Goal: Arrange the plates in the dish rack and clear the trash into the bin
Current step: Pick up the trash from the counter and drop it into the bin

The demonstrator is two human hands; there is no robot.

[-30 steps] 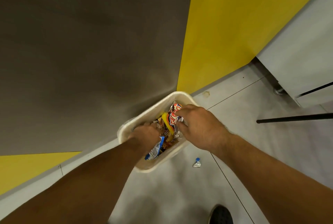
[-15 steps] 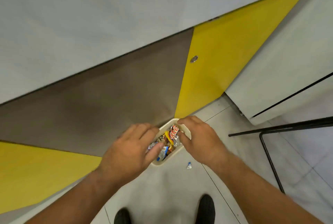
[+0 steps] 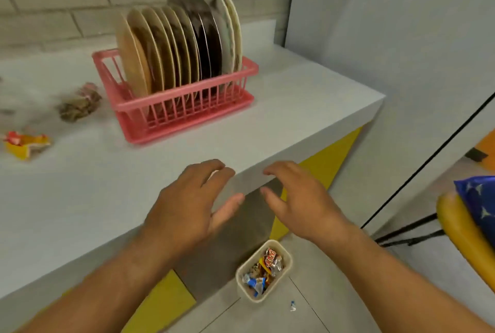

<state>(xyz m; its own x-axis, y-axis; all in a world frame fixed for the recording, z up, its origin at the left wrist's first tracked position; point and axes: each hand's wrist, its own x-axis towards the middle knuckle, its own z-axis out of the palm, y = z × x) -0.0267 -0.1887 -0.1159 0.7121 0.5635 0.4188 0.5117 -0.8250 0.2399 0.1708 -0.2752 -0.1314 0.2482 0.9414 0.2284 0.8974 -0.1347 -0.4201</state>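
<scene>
The plates (image 3: 182, 40) are already standing on edge in the pink dish rack (image 3: 187, 99), well beyond my grips and a little to their left, so that half of the job looks done. The trash is what I have left. The bin (image 3: 263, 271) sits on the floor below and just to the right of my grips, against the cabinet front, already holding a heap of wrappers. One small wrapper scrap (image 3: 293, 306) lies on the floor just beside it, outside the rim.

On the tabletop (image 3: 294, 96), far off to the left of my left hand (image 3: 192, 204), I can make out a crumpled brown wad (image 3: 80, 103) near the rack and a red and yellow wrapper (image 3: 25, 142) nearer the front; both are blurred.

My left hand hovers over the tabletop's front edge, fingers spread and holding nothing. My right hand (image 3: 297, 198) hangs just past that edge, also spread and bare, the 2 grips near each other but apart.

As I judge it, the next step is a sweep left. I would take the red and yellow wrapper with the left grip and the brown wad with the right, closing fully around each so nothing flakes off, then release low inside the bin's rim. The floor scrap is worth collecting on that same trip.
</scene>
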